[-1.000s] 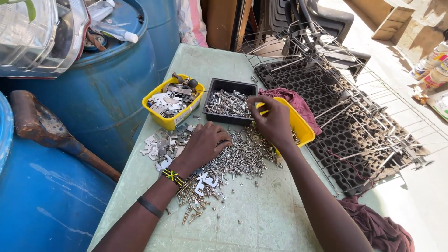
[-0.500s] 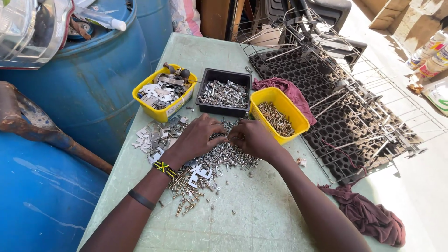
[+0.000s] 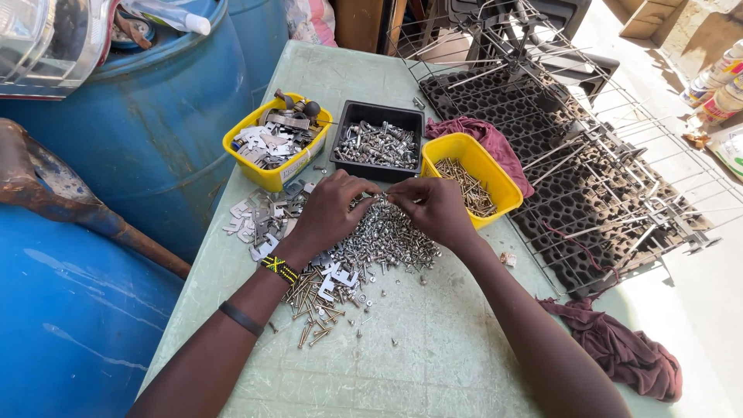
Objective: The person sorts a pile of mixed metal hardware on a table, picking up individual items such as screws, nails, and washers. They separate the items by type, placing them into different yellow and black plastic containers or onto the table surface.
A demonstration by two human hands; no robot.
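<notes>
Both hands now meet over the far edge of the pile of screws (image 3: 379,240) on the green table (image 3: 433,348). A second ago the right hand (image 3: 437,209) was stretched out to the yellow tray of brass screws (image 3: 472,182); it has since drawn back and sits just in front of the black tray (image 3: 379,143) of silver screws. The left hand (image 3: 329,213), which lay flat on the heap earlier, has lifted its fingers and turned them toward the right hand. The fingertips of both hands are pinched together and nearly touch each other above the pile; they seem to nip small screws, though what exactly sits between them is too small to tell. The second yellow tray (image 3: 275,147) of flat metal plates and the loose plates (image 3: 259,220) beside the left wrist lie as before.
</notes>
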